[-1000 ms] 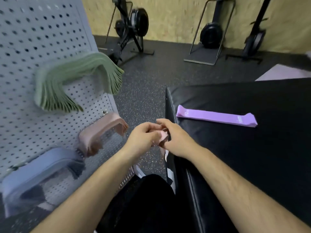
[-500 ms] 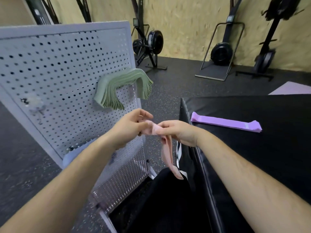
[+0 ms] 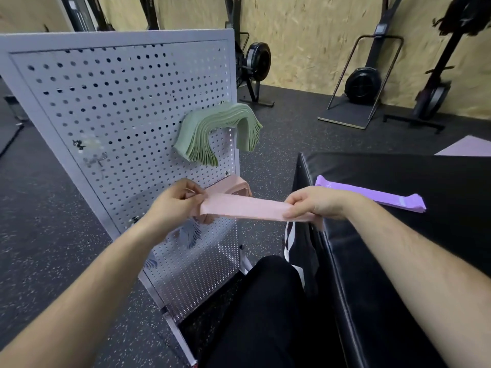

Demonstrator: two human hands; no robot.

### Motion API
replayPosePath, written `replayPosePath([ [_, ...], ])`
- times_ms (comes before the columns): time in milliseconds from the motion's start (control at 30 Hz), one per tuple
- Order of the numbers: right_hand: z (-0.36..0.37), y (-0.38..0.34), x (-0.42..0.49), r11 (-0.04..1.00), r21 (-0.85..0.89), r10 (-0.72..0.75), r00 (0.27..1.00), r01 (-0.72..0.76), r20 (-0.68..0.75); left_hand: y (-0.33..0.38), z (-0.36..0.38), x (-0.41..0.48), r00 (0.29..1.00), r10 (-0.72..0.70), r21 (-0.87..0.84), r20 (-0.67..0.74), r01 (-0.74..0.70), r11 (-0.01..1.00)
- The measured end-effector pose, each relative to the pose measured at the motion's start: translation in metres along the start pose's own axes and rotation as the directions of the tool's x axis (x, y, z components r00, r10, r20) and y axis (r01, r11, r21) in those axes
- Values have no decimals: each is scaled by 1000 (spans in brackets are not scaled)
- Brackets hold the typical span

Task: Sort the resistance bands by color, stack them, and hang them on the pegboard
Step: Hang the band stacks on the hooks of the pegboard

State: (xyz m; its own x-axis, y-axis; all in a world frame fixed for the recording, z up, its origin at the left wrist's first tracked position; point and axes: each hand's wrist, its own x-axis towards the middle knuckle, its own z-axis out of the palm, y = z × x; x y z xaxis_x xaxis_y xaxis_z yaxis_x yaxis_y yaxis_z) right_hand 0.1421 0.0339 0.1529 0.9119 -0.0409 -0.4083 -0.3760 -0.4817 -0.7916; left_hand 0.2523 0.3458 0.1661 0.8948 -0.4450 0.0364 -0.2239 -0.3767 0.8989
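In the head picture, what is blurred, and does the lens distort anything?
Head view: the wide lens stretches both forearms toward the lower corners and leans the pegboard; on its left side the hooks are smeared by blur; the pink band and green bands look fairly sharp; lighting is soft, with no hard shadows.

left forearm (image 3: 101,282): bare | right forearm (image 3: 398,261): bare | leg (image 3: 265,314): plain black trousers

a single wide-angle view from the person's head, facing forward and down. the pegboard (image 3: 119,115) stands near, left of centre and leaning in the frame. the bench (image 3: 398,168) lies right of the pegboard. gym machines (image 3: 255,62) stand well beyond the pegboard, by the wall (image 3: 305,35).
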Motion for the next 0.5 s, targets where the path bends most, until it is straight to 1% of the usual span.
replayPosePath([
  [100, -11, 5, 13, 983, 167, -38, 980, 72, -195, -17, -8, 9, 999, 1, 113, -41, 4, 994],
  [167, -12, 3, 25, 944, 310, -28, 965, 111, -261, -27, -10, 18, 998, -23, 137, -60, 31, 990],
  [233, -12, -3, 39, 900, 414, -9, 956, 135, -292, -35, -9, 26, 996, -47, 158, -80, 59, 986],
  [367, -14, -10, 73, 837, 523, 26, 942, 162, -334, -46, -9, 42, 985, -71, 215, -158, 105, 971],
  [500, -24, -20, 110, 785, 574, 47, 902, 233, -430, -55, -7, 54, 980, -50, 255, -192, 99, 962],
])
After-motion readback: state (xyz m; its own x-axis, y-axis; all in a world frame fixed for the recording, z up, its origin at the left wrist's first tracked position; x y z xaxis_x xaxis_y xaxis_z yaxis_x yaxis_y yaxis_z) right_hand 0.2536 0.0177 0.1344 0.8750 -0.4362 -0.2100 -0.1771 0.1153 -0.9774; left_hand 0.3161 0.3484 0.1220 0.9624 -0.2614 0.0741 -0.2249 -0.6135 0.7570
